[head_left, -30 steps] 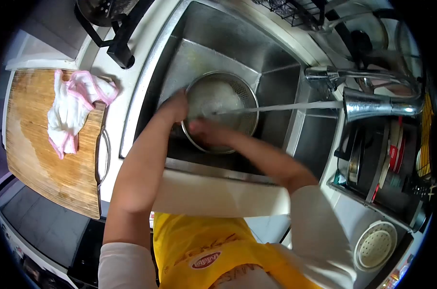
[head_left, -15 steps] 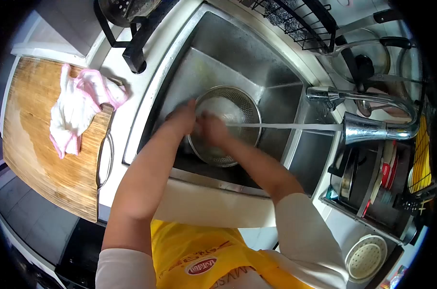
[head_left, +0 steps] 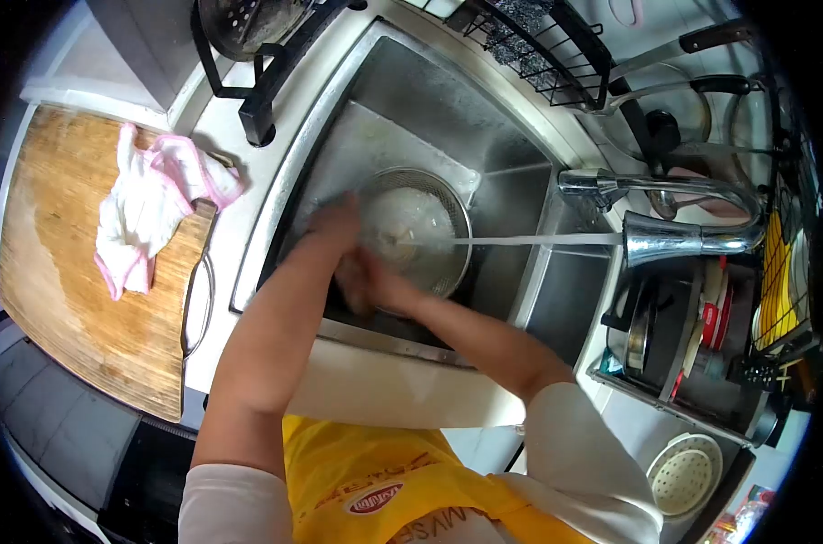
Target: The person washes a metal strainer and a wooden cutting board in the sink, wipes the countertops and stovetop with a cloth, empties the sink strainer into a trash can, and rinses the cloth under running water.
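Judged a tip of the whole round strainer (head_left: 449, 197) the largest risk: sat low in the sink (head_left: 411, 91), could have skidded or tilted on wet steel under an uneven push. Noted left hand (head_left: 336, 222) at the left side of the rim, right hand (head_left: 375, 283) at the near-left side, close together. Found both too blurred to read; could not tell whether wide, narrow or closed on anything. Ranked splashing next, from the stream (head_left: 538, 240) out of the tap (head_left: 656, 240), if deflected by a raised hand or lifted rim. Put last a loss of the pale contents (head_left: 418, 213) over the rim, from brisk movement; could not identify them. Then logged the room: a kitchen corner, closely packed, with a pale counter (head_left: 402, 385) around the sink. Saw a wooden board (head_left: 58, 236) well left of the basin, darker and perhaps damp in patches. To the right, marked a black wire rack (head_left: 582, 68) beyond the basin, and a pale colander (head_left: 686, 476) nearer the body. Smallest, a white cloth (head_left: 148, 208) with pink edging, crumpled on the board, partly over its sinkward edge.
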Available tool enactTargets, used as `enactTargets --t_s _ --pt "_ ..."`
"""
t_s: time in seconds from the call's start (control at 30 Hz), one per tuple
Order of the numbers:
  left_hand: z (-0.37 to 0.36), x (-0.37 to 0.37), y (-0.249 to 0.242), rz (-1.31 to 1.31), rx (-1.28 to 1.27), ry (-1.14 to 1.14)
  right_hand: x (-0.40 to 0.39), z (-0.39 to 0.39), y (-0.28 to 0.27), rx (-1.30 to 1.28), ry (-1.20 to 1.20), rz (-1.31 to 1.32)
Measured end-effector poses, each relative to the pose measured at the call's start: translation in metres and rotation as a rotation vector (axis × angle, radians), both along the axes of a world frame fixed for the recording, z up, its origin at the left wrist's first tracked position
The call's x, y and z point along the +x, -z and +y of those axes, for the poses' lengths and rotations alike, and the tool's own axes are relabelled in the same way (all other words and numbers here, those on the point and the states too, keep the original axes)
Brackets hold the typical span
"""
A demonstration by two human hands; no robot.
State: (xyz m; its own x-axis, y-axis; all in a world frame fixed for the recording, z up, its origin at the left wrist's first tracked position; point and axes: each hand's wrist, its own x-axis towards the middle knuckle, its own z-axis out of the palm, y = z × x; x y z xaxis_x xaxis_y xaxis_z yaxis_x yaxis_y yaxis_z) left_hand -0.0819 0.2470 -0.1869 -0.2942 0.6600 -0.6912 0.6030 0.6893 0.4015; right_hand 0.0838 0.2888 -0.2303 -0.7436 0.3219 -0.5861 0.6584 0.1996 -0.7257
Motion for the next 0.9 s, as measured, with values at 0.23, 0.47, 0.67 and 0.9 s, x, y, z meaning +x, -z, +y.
enactTargets --t_s 0.23,0.47,0.67,0.9 --pt "0.004 -0.001 -0.005 -0.007 -0.084 -0.088 0.056 0.107 -0.046 0.814 -0.622 -0.785" --pt "0.008 -0.002 0.03 -0.012 -0.057 -0.129 -0.069 0.125 -0.021 1.147 -0.708 0.427" --pt "0.003 -0.001 0.018 0.024 -0.059 -0.066 -0.027 0.161 -0.048 1.203 -0.696 0.077" --pt "0.01 0.012 0.01 -0.006 0.007 -0.098 0.086 0.066 0.023 0.833 -1.126 -0.021"
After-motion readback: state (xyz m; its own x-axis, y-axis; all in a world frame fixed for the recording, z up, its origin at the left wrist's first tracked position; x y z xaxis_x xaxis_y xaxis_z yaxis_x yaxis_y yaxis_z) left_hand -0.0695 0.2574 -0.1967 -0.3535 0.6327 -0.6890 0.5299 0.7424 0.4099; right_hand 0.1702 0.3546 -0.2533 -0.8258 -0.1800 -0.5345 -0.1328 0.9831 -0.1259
